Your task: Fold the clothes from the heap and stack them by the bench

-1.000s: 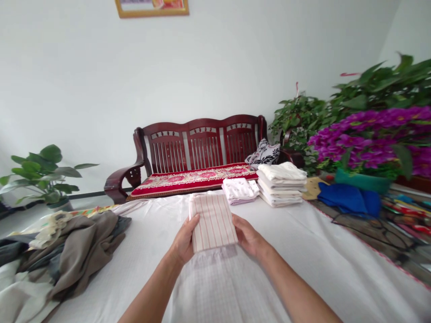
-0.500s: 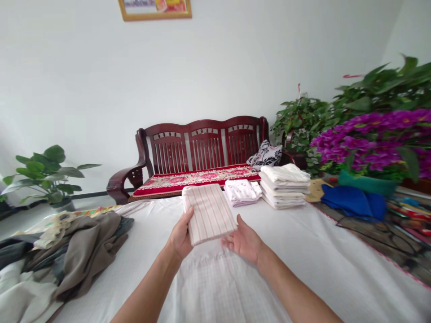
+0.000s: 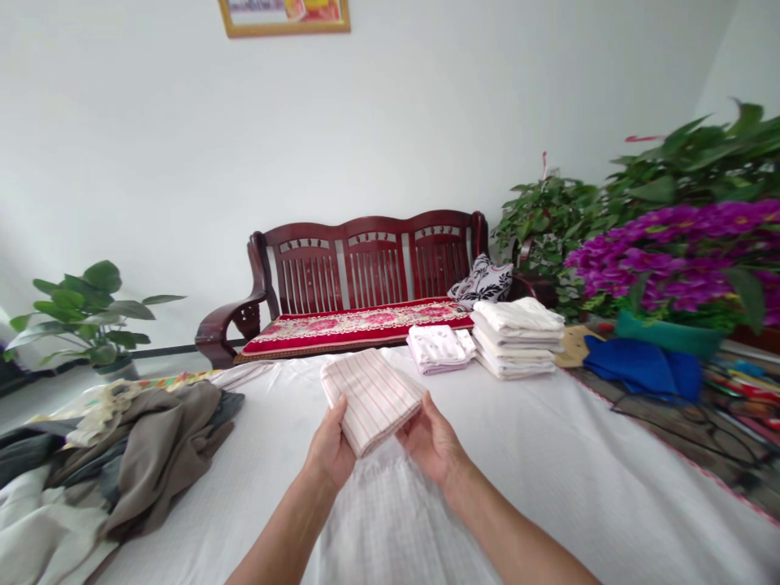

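Note:
A folded white cloth with pink stripes [image 3: 373,400] is held up over the white-covered table [image 3: 536,455], tilted with one corner toward me. My left hand [image 3: 332,447] grips its near left edge, thumb on top and fingers hidden beneath. At the right corner, my right hand [image 3: 431,439] has its thumb on the upper face and its fingers under the cloth. Beyond it lie a small folded white patterned cloth [image 3: 439,348] and, farther right, a stack of folded white cloths [image 3: 517,337].
On the left is a heap of crumpled brown, dark and white garments [image 3: 162,455]. A wooden bench [image 3: 371,268] stands behind the table. To the right are a blue cloth [image 3: 643,367], cables and purple flowers [image 3: 682,248]. A potted plant [image 3: 101,317] stands at far left.
The striped cloth has turned and tipped lower, its near corner now pointing toward me. My right hand, earlier beside its edge with fingers loose, has closed on its right corner.

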The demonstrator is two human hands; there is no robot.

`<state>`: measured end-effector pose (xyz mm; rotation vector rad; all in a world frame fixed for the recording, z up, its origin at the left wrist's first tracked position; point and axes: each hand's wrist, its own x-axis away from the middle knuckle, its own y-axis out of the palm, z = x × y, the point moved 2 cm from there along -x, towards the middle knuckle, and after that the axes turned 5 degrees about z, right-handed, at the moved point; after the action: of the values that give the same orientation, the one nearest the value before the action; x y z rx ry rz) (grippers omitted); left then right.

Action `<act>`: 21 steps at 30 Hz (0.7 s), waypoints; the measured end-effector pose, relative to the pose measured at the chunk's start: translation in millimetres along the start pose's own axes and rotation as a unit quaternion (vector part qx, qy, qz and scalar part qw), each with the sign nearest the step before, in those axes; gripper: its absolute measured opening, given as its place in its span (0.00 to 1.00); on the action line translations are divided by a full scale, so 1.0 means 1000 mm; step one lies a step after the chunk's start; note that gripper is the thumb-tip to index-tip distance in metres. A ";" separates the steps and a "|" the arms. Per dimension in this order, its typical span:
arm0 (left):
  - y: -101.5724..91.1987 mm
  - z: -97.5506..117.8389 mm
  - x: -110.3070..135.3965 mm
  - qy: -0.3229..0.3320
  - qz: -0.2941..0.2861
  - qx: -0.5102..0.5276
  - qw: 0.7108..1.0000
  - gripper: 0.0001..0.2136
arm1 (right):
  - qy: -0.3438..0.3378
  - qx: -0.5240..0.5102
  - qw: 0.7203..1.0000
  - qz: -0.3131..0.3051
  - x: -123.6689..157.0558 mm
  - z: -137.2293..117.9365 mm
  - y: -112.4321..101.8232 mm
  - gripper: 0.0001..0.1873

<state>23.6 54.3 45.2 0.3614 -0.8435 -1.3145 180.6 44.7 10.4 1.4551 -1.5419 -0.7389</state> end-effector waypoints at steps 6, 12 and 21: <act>0.003 0.005 0.009 0.005 -0.008 0.025 1.000 0.19 | 0.088 -0.024 0.996 0.014 0.009 0.025 0.005 0.22; 0.005 0.014 0.005 0.024 -0.044 0.009 0.999 0.20 | 0.174 0.011 0.978 -0.118 0.012 0.030 0.008 0.39; -0.015 -0.001 -0.001 0.020 -0.012 -0.078 0.997 0.19 | -0.044 0.061 0.988 -0.136 0.003 0.016 0.026 0.32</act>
<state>13.6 51.0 33.7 0.2752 -0.7001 -1.3807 154.9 42.9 26.8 1.7687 -1.4924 -0.8916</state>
